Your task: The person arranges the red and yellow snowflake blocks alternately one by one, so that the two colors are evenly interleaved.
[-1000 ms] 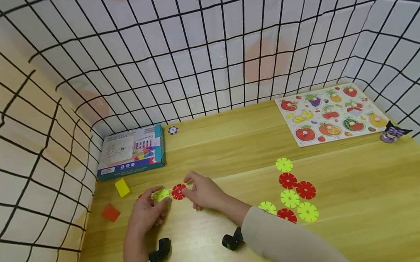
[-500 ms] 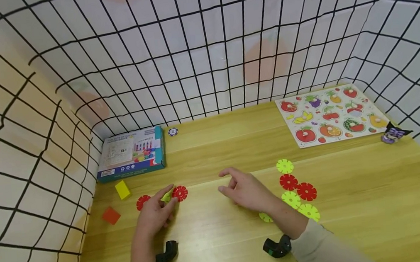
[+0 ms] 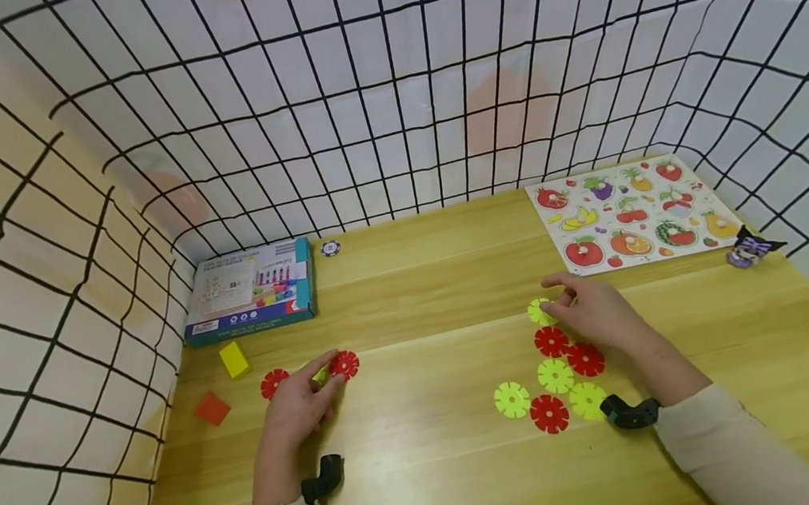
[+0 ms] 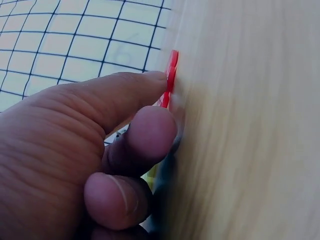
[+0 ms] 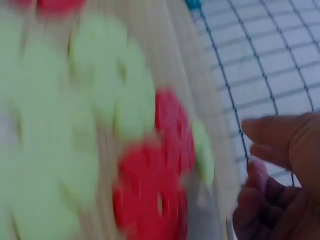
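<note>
My left hand [image 3: 302, 406] rests low at the left, index finger and thumb straddling a yellow-green notched plastic disc [image 3: 320, 374] that it partly covers. Their tips reach the edge of a red notched disc [image 3: 344, 364]; in the left wrist view a fingertip meets the red disc [image 4: 171, 75]. Another red disc [image 3: 274, 383] lies left of this hand. At the right, my right hand [image 3: 590, 312] is over the far end of a disc group, thumb and index spread around a yellow-green disc [image 3: 540, 312]. The right wrist view is blurred, with a gap between fingers and discs.
Several red and yellow-green discs, one a red disc [image 3: 549, 414], lie below the right hand. A boxed set [image 3: 249, 292], poker chip [image 3: 330, 247], yellow block [image 3: 235, 359] and orange block [image 3: 212, 409] are leftward. A fruit puzzle board [image 3: 632, 216] and small figurine [image 3: 751, 248] stand right.
My right hand has let go of the red disc beside my left hand and swung right to the disc group. My left hand shifted slightly right, uncovering the left red disc.
</note>
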The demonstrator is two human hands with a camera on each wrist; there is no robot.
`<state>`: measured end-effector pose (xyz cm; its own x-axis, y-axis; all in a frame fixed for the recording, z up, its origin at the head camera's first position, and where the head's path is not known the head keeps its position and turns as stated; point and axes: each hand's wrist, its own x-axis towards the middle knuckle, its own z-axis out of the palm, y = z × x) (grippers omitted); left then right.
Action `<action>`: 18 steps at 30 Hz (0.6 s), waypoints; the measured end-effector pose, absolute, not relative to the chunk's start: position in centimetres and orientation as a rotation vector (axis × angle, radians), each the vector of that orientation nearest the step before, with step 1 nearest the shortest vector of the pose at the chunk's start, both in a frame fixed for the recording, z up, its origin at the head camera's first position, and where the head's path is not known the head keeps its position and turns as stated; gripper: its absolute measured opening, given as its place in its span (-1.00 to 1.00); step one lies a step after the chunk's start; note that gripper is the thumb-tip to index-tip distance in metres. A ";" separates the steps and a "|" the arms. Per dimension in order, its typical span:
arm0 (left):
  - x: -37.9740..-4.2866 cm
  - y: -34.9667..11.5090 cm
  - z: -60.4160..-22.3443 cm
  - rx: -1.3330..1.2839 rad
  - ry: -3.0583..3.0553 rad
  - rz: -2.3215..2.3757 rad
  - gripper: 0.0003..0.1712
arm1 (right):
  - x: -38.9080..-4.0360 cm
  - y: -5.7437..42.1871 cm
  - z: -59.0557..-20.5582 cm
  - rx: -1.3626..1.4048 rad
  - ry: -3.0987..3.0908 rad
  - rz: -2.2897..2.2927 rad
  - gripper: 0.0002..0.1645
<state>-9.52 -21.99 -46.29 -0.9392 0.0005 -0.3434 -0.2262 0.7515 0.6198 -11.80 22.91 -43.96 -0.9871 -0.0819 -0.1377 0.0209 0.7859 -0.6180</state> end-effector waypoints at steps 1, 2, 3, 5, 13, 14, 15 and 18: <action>-9.5 -22.0 -46.3 -0.177 2.623 0.988 -0.45 | -12.0 23.4 -44.3 -0.056 2.803 -0.971 -0.48; -9.5 -22.0 -46.3 -0.180 2.618 0.987 -0.45 | -12.1 23.9 -44.6 -0.060 2.775 -0.977 -0.48; -9.5 -22.0 -46.3 -0.182 2.614 0.983 -0.45 | -12.3 24.2 -44.9 -0.071 2.750 -0.975 -0.47; -9.5 -22.0 -46.2 -0.191 2.610 0.977 -0.44 | -12.6 24.6 -45.5 -0.071 2.709 -0.976 -0.45; -9.7 -22.0 -46.3 -0.158 2.641 0.930 -0.42 | -13.2 25.0 -46.5 -0.063 2.721 -0.948 -0.43; -9.8 -22.0 -46.3 -0.154 2.643 0.925 -0.42 | -13.2 25.0 -46.6 -0.068 2.726 -0.938 -0.44; -9.8 -22.0 -46.4 -0.151 2.644 0.925 -0.42 | -13.2 25.1 -46.6 -0.072 2.730 -0.929 -0.45; -9.7 -22.0 -46.5 -0.150 2.643 0.923 -0.42 | -13.0 25.2 -46.8 -0.067 2.733 -0.923 -0.47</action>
